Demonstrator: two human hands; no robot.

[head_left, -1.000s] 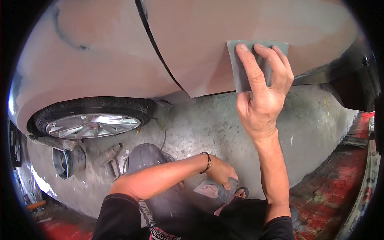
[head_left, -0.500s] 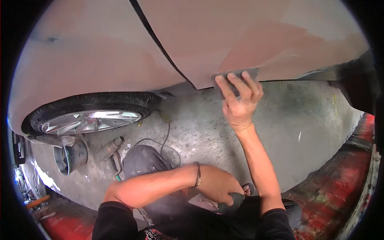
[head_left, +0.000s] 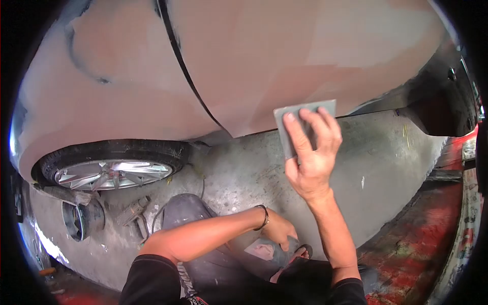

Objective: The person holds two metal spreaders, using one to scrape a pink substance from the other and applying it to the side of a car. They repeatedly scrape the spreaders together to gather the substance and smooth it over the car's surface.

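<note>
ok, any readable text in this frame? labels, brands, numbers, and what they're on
No text reads clearly.
Print on the black shirt at the bottom edge: cut off and blurred, unreadable.
Flat grey rectangular sanding pad under the right hand: no marking seen.
Primed pinkish car body panel: no lettering.
Silver alloy wheel: no badge legible.
Left hand holds a grey pad smeared with pink filler: no marking.

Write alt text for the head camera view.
A person's right hand presses a grey spreader against the lower edge of a car door coated in pinkish filler. Their left hand holds a small board low by the knees; a wheel stands left.
</note>
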